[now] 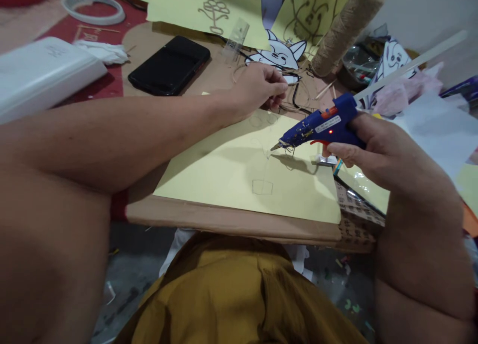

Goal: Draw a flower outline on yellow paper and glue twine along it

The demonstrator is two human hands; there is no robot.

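My right hand (pixel 388 147) is wrapped around a blue hot glue gun (pixel 323 122) with a red trigger and a lit red light. The gun's nozzle points down at a pale yellow sheet (pixel 224 160), close to a faint pencil line on it. A flower-like drawing with a pot shape at the bottom is sketched there. My left hand (pixel 260 86) hovers over the sheet's far edge, fingertips pinched together. Thin brown twine (pixel 298 97) lies behind those fingers; I cannot tell whether they hold any of it.
A black phone (pixel 170 65), a white box (pixel 45 75) and a tape roll (pixel 92 9) lie at left. A twine spool (pixel 347 28) stands at the back right, near a cat cutout (pixel 284 54). Yellow sheets with twine designs (pixel 209 10) lie behind. Tissue and paper crowd the right.
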